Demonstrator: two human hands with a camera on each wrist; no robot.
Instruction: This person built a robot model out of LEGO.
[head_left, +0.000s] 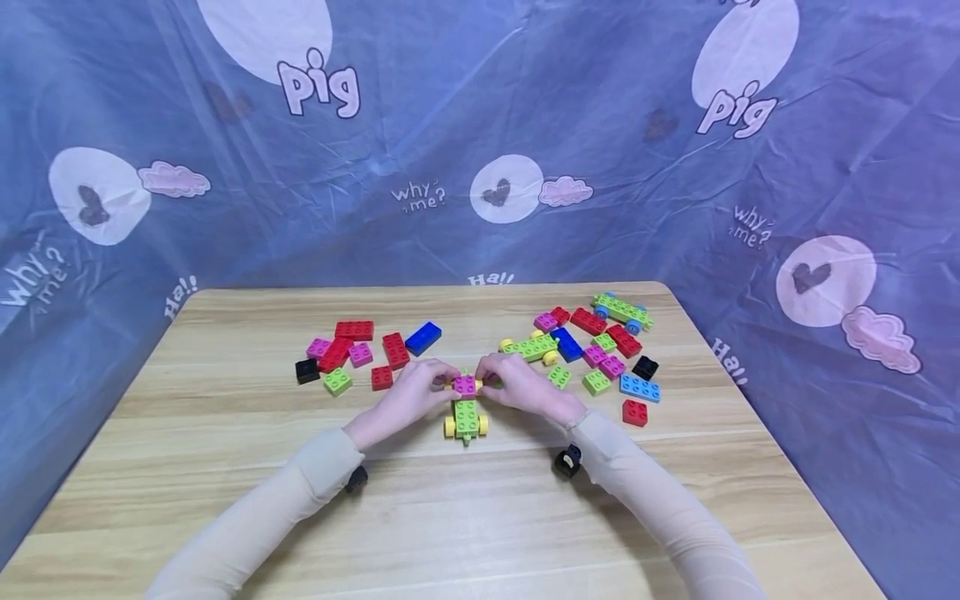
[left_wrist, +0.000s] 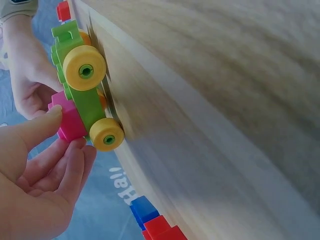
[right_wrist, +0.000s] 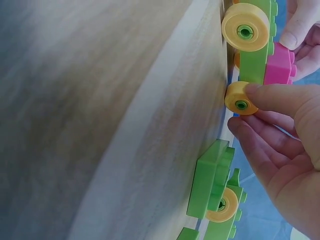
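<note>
A lime-green toy car base point(head_left: 466, 419) with yellow wheels stands mid-table, its length running away from me. On its far end sits a magenta building brick point(head_left: 465, 385), studs up. My left hand point(head_left: 411, 390) pinches this brick between thumb and fingers; the left wrist view shows the thumb on the magenta brick point(left_wrist: 71, 122). From the other side, my right hand point(head_left: 521, 385) grips the far end of the base, thumb against a yellow wheel point(right_wrist: 240, 100) and fingers curled beneath it. Part of the far wheels is hidden by the hands in the head view.
Left of the hands lie loose red, magenta, green, black and blue bricks point(head_left: 423, 337). To the right are more bricks, a second green car base point(head_left: 534, 347) with yellow wheels, and one with blue wheels point(head_left: 622, 312). A patterned blue cloth point(head_left: 420, 242) hangs behind the table.
</note>
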